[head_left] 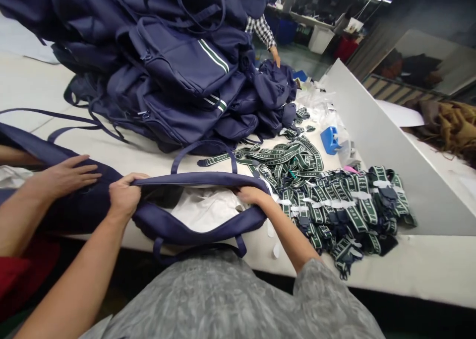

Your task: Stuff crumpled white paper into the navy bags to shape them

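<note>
A navy duffel bag (226, 227) lies at the table's front edge against my body, its top opening spread wide. White stuffing paper (208, 209) shows inside it. My left hand (124, 195) is closed around the left end of the bag's opening edge. At the right end, my right hand (253, 195) reaches into the opening, by the white paper; its fingertips are partly hidden there. One carry handle (203, 144) stands up behind the opening, and the other hangs over the near side.
A tall pile of navy bags (186, 66) fills the back left. Green-and-white lettered straps (334, 200) lie heaped at the right, near a blue tape dispenser (330, 140) and a grey divider (394, 145). A co-worker's hand (70, 175) rests on another navy bag at left.
</note>
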The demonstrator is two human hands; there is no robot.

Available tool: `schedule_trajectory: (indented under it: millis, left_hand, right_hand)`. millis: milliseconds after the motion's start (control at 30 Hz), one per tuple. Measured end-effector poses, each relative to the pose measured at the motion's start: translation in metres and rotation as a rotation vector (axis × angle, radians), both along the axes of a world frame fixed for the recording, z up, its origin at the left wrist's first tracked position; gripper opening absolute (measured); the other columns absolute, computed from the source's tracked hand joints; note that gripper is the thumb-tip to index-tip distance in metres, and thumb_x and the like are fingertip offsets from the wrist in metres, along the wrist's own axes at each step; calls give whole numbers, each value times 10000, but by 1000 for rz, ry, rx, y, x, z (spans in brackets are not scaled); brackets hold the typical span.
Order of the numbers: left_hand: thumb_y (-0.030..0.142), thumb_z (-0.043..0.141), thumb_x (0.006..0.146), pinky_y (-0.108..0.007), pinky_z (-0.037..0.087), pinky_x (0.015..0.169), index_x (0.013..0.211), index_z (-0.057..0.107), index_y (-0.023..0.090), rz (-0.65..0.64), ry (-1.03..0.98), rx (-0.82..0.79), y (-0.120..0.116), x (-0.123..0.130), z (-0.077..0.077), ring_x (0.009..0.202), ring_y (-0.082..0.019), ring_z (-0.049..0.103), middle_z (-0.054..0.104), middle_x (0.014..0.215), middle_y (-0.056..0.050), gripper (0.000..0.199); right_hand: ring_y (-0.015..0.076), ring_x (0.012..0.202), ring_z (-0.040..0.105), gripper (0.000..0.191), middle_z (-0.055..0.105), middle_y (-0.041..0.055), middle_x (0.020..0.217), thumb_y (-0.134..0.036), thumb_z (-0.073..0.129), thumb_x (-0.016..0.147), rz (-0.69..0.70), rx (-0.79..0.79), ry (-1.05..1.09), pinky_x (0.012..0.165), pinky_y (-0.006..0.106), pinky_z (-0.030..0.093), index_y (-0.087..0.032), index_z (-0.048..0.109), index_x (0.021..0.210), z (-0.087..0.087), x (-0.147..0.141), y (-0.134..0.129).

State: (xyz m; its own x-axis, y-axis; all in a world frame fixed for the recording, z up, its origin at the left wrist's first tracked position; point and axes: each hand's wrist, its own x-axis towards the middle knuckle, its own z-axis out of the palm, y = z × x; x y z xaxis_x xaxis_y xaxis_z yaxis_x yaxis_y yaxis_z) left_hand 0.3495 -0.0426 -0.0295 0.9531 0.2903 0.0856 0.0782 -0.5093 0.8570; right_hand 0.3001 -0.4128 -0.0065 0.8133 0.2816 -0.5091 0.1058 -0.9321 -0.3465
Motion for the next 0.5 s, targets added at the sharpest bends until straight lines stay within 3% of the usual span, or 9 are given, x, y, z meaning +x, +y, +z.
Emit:
schedule_trajectory:
  millis: [167,333,433,500]
  left_hand:
    - [99,569,635,-355,520,959,793,674,135,62,61,-28,-7,3,7,884,-162,651,737,902,-11,193]
    - [207,653,642,-392,501,1021,853,721,189,44,146,77,-12,-2,20,895,-165,657,736,885,41,222]
    - [177,615,641,-384,499,1028,900,732,177,34,193,107,-14,0,25,900,-164,662,738,902,34,284]
    - [184,612,655,-388,504,1021,973,733,152,4,265,187,-15,0,32,920,-185,667,735,927,4,342]
  right_hand:
    - [283,1023,688,373,721,148,1159,-309,512,947,8,27,35,859,322,500,-149,678,1240,23,-33,3]
    - [362,1073,668,397,701,242,1122,-390,494,970,-239,-160,-74,883,422,499,-85,710,1104,43,-58,-1]
    - [343,1057,677,386,724,199,1079,-387,457,994,-345,-178,-170,899,423,496,-119,705,1118,51,-68,-15]
    - [304,1114,662,338,720,152,1152,-335,466,995,-350,-73,-222,957,393,485,-158,706,1154,54,-78,-28]
